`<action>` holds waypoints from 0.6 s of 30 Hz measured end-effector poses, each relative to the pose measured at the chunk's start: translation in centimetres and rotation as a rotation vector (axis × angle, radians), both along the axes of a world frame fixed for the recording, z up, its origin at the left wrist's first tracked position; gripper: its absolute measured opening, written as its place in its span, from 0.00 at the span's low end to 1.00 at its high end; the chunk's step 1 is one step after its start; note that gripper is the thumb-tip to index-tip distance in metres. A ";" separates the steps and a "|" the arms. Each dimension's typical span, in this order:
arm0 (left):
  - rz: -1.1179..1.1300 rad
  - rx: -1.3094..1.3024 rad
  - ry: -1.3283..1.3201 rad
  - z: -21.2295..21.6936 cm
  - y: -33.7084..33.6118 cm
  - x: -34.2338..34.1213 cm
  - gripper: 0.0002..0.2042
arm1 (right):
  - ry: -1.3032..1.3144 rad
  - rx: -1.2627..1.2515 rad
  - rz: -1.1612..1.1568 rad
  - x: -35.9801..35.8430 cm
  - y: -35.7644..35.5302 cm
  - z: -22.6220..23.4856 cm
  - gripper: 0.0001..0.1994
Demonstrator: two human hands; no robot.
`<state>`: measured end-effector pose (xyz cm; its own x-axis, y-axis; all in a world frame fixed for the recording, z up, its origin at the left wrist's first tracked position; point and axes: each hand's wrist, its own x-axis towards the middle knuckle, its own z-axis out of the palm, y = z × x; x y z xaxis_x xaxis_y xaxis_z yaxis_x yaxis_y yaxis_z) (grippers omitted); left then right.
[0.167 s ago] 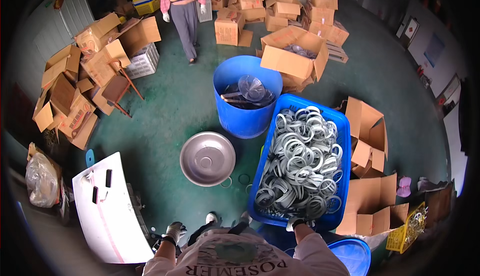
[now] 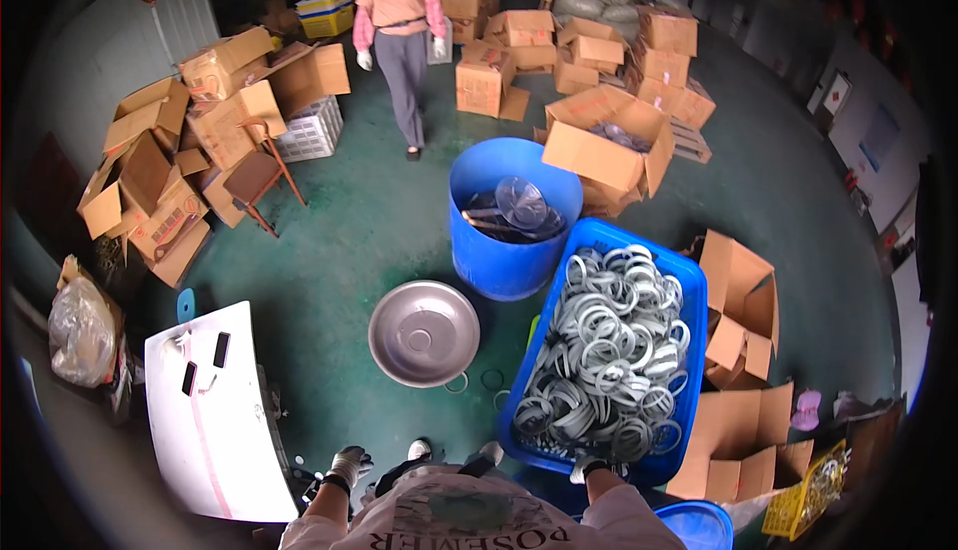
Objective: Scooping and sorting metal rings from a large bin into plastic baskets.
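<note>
My left hand, in a white glove, hangs low beside the white tabletop's near right corner. Its fingers are loosely apart and nothing shows in them. At the near edge of a large blue plastic basket is my right hand, also gloved. It touches or nearly touches the rim, and its fingers are too hidden to read. Many pale grey-white rings lie heaped in the basket. A round metal basin is left of it, and a few loose rings lie on the floor nearby.
A blue drum holding dark and clear pieces stands behind the basin. The white tabletop at left carries two dark phone-like things. Cardboard boxes line the back, left and right. A masked person stands at the back.
The whole view has shifted, so the scene appears lower and slightly right. The person at the back shows more fully. My hands keep their places by the tabletop and basket.
</note>
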<state>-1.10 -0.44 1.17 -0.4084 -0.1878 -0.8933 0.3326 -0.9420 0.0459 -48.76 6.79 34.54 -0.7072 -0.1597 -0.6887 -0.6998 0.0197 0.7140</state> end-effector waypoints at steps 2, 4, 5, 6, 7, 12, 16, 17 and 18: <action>-0.027 -0.048 0.081 0.8 -0.2 -0.1 0.13 | 0.004 -0.006 -0.001 -1.1 -0.2 0.2 0.30; -0.089 -0.015 0.016 0.9 -0.2 -1.0 0.13 | 0.002 -0.023 -0.064 -1.7 0.6 0.5 0.31; -0.112 0.012 0.001 0.2 1.0 -0.5 0.13 | -0.026 0.000 -0.049 -1.7 -0.4 0.2 0.30; -0.099 0.069 0.042 -1.5 1.4 -0.6 0.13 | -0.048 0.008 -0.053 -1.7 -0.6 0.2 0.29; -0.144 0.039 0.067 -0.9 0.8 -1.4 0.15 | -0.029 -0.019 -0.053 -4.4 1.7 -0.4 0.28; -0.118 0.059 0.048 -1.4 3.1 -0.7 0.18 | -0.060 0.023 -0.075 -3.3 -0.5 -0.6 0.27; -0.103 0.048 0.141 -1.8 2.3 -1.7 0.19 | -0.066 -0.061 -0.092 -3.2 -0.3 -0.2 0.26; -0.113 0.041 0.140 -1.4 2.0 -1.9 0.19 | -0.067 -0.081 -0.096 -3.1 -0.2 -0.2 0.26; -0.115 0.039 0.142 -1.2 1.6 -2.0 0.19 | -0.065 -0.084 -0.097 -3.1 -0.1 -0.2 0.26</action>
<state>-3.13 1.14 -0.01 -0.5474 -0.0990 -0.8310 0.2233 -0.9743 -0.0310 -51.87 6.67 34.38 -0.6762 -0.1519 -0.7208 -0.7367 0.1470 0.6601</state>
